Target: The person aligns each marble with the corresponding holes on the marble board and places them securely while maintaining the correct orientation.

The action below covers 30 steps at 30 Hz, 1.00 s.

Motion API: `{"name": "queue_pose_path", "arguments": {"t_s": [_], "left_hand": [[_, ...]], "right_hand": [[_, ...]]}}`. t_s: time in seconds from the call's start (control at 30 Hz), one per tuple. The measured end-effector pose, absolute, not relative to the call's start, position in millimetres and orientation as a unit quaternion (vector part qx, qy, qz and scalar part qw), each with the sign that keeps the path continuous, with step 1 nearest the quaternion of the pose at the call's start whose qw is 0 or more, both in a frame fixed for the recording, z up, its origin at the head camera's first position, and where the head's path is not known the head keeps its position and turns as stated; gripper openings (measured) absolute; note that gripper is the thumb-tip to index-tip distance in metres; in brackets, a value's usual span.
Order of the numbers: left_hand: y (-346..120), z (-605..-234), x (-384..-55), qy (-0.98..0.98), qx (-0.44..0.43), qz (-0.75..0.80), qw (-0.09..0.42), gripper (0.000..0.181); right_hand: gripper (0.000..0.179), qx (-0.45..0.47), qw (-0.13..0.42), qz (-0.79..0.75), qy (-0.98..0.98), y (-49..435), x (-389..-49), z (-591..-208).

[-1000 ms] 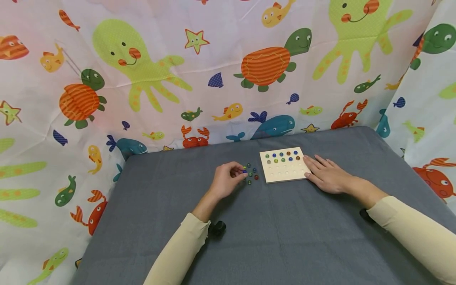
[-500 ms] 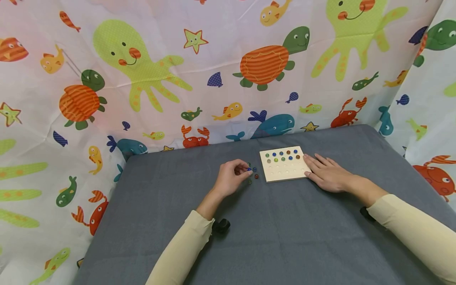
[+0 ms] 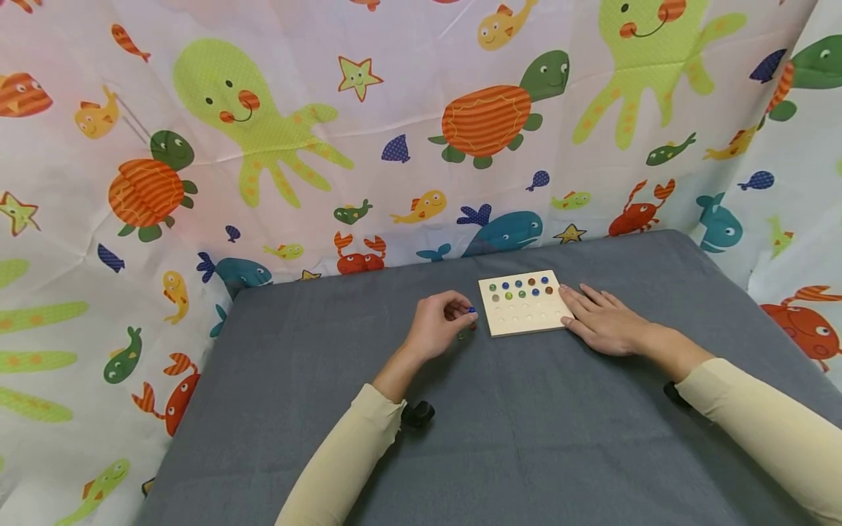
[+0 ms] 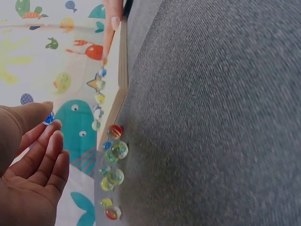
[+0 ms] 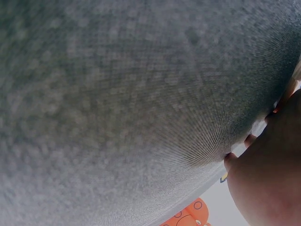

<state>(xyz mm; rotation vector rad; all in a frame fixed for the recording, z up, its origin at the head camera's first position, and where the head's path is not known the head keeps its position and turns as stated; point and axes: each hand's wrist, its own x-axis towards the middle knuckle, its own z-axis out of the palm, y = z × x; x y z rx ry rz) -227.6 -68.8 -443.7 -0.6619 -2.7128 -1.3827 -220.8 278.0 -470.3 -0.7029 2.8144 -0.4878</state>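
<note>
My left hand (image 3: 439, 324) pinches a blue marble (image 4: 49, 118) between thumb and fingertips, held above the loose marbles (image 4: 115, 176) on the cloth. In the head view this hand covers most of those marbles. Just right of it lies a pale wooden board (image 3: 526, 321) with rows of shallow holes. Marbles in green, blue, brown and yellow (image 3: 509, 296) sit in its two far rows; the two near rows show bare holes. My right hand (image 3: 605, 321) lies flat with straight fingers, its fingertips touching the board's right edge. The right wrist view shows this hand (image 5: 268, 169) only partly.
A grey cloth (image 3: 526, 438) covers the table. Behind and beside it hang white curtains (image 3: 408, 73) printed with sea animals. A black wrist camera (image 3: 418, 414) sits under the left cuff.
My left hand has lifted the blue marble off the group and carried it right, closer to the board. My right hand has stayed at the board's edge.
</note>
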Motion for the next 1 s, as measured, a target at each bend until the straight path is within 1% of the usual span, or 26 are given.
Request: {"name": "queue_pose_path", "arguments": {"t_s": [0.17,0.4,0.6,1.0], "left_hand": [[-63,-444,-228,-0.867,-0.216,-0.449,0.01,0.011],[-50,-444,-231,-0.863,-0.228,-0.451,0.011,0.012],[-42,-442,-230,-0.858,-0.237,-0.454,0.011,0.011],[-26,-440,-232,-0.862,-0.229,-0.453,0.004,0.013]], "right_hand": [[0.07,-0.237,0.102,-0.161,0.953,278,-221,-472],[0.069,-0.248,0.087,-0.18,0.948,281,-222,-477],[0.071,-0.251,0.085,-0.179,0.948,281,-221,-480],[0.072,-0.244,0.089,-0.172,0.95,280,-221,-480]]}}
